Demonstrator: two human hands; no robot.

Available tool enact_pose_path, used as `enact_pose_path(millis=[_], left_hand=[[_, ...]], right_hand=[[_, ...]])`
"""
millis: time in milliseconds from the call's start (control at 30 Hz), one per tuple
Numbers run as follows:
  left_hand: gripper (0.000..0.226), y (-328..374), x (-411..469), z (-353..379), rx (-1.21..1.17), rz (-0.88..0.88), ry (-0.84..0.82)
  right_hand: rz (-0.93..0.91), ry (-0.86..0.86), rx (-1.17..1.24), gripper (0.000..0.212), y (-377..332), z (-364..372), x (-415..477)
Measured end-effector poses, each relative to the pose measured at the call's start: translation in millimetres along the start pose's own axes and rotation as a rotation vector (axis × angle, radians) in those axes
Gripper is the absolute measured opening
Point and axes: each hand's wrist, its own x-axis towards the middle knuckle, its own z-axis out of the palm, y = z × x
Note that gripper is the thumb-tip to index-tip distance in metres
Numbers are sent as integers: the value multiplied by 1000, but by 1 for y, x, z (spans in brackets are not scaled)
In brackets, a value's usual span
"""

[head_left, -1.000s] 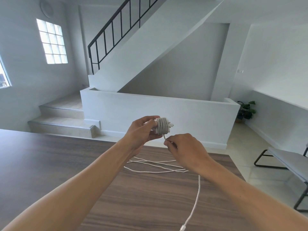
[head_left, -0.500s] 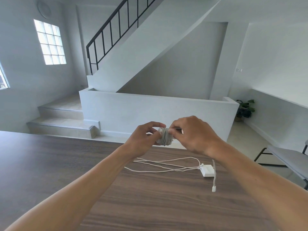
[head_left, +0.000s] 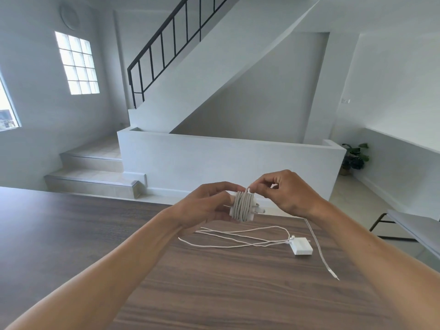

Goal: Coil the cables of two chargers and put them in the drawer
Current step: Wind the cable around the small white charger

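Note:
My left hand [head_left: 204, 207] holds a white charger [head_left: 243, 207] above the table, its cable wound around it in several turns and its plug prongs pointing right. My right hand [head_left: 285, 192] pinches the cable at the top of that coil. The free end of this cable [head_left: 320, 252] hangs from under my right hand and trails across the table. A second white charger [head_left: 301, 245] lies on the wooden table [head_left: 71, 234], and its loose cable [head_left: 238, 238] lies in long loops to its left. No drawer is in view.
The table's far edge runs just behind my hands. Beyond it are a low white wall [head_left: 214, 163], steps and a staircase. A bench [head_left: 414, 225] stands right of the table, and a potted plant [head_left: 354, 158] stands on the floor farther back.
My right hand rose from below the coil to its top, carrying the cable round the charger. The free tail shortened, and its connector now lies on the table.

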Motion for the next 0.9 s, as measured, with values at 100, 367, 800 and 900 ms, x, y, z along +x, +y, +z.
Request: enact_pose_path(millis=[100,367,800,900], left_hand=[[30,-1,3,2,-135,7,57],[23,-7,8,8,-320,22,124],[19,-18,24,8,-89,48,418],[14,-25,29,9,8,45,487]], right_hand=[[32,20,67,20,8,14,-3],[122,-2,154,31,22,39,-19],[25,14,-337,36,8,63,-33],[9,-19,-370,39,3,66,-34]])
